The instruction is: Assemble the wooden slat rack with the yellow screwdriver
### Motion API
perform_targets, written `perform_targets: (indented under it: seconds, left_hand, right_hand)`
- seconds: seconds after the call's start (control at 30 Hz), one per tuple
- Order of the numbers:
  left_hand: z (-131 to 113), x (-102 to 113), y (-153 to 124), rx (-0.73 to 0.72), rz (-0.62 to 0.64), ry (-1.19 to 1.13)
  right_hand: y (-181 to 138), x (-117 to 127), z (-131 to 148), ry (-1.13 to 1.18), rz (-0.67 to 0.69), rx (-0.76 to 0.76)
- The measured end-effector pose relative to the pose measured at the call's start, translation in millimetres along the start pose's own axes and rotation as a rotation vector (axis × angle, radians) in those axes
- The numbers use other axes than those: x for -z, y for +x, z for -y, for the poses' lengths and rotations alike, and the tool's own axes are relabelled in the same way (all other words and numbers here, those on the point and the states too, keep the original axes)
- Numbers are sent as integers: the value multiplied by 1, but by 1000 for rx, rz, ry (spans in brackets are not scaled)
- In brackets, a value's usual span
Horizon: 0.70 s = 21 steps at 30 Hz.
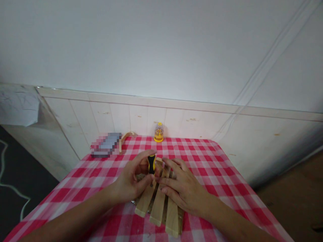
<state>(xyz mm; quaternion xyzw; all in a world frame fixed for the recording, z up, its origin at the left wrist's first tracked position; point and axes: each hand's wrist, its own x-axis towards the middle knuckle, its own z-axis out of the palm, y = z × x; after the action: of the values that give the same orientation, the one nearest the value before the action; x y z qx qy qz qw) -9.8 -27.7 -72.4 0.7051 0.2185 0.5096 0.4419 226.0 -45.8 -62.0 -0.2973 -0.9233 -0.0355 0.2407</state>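
A small screwdriver (151, 164) with a yellow and black handle stands upright over a wooden slatted piece (161, 208) lying on the red and white checked tablecloth (217, 168). My left hand (131, 181) is closed round the screwdriver handle, thumb and fingers pinching it. My right hand (181, 188) lies flat on the wooden slats with its fingers spread, its fingertips close to the screwdriver's tip.
A yellow screwdriver-bit holder with a clear dome (158, 132) stands at the table's far edge by the white panelled wall. A blurred grey object (106, 145) and a curved wooden piece (126, 136) lie at the far left. Dark floor lies left, brown floor right.
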Motion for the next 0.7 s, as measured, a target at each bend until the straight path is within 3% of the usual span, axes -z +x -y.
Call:
perform_targets:
  seconds: [0.17,0.7]
  left_hand:
    - [15,-7,4,-1,-227,-52]
    - [22,-9,6,141,-281,48]
  right_hand:
    - [1,1,0,21,4,-12]
    - [0,-1,-1,16,-17,6]
